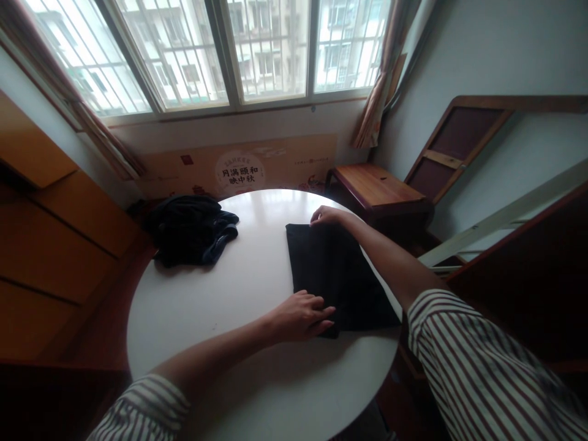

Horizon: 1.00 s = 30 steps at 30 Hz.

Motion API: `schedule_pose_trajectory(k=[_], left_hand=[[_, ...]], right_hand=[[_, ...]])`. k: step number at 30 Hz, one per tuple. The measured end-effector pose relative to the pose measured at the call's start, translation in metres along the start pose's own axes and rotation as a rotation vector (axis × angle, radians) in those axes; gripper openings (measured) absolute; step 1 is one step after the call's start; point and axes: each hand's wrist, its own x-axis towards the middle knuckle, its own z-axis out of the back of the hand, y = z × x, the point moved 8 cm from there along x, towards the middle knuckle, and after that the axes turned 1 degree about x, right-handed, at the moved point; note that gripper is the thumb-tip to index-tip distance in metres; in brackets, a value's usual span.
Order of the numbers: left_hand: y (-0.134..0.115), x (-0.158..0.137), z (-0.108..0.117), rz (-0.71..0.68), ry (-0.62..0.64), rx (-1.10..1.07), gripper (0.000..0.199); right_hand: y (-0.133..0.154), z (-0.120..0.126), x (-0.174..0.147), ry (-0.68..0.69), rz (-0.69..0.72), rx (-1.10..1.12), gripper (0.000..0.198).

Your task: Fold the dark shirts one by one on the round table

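A dark folded garment (pixel 337 275) lies flat on the right half of a round white table (pixel 220 300); its exact kind does not show. Across its near left part rests my left hand (pixel 303 315), palm down, fingers slightly bent and a little apart. At the far edge of the cloth, my right hand (pixel 326 215) has its thumb and curled fingers closed on the fabric. A rumpled heap of dark clothes (pixel 188 233) sits at the table's far left edge.
Beyond the table's far right side stands a low wooden stool or bench (pixel 376 184). Orange wooden drawers (pixel 50 245) line the left. A printed cardboard panel (pixel 285 162) leans below the barred window (pixel 271 49). A pale rail (pixel 500 220) slants at the right.
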Motion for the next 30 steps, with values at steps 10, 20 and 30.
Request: schedule_pose_trajectory(k=[10, 20, 30], left_hand=[[-0.006, 0.001, -0.005, -0.021, 0.032, 0.006, 0.039], [0.213, -0.007, 0.039, 0.984, -0.358, -0.193, 0.039], [0.292, 0.035, 0.006, 1.019, -0.234, -0.309, 0.024]], right_hand=[[0.013, -0.008, 0.006, -0.098, 0.044, -0.062, 0.007], [-0.049, 0.04, -0.09, -0.571, -0.239, -0.131, 0.021], [-0.085, -0.006, -0.15, -0.323, -0.462, 0.41, 0.051]])
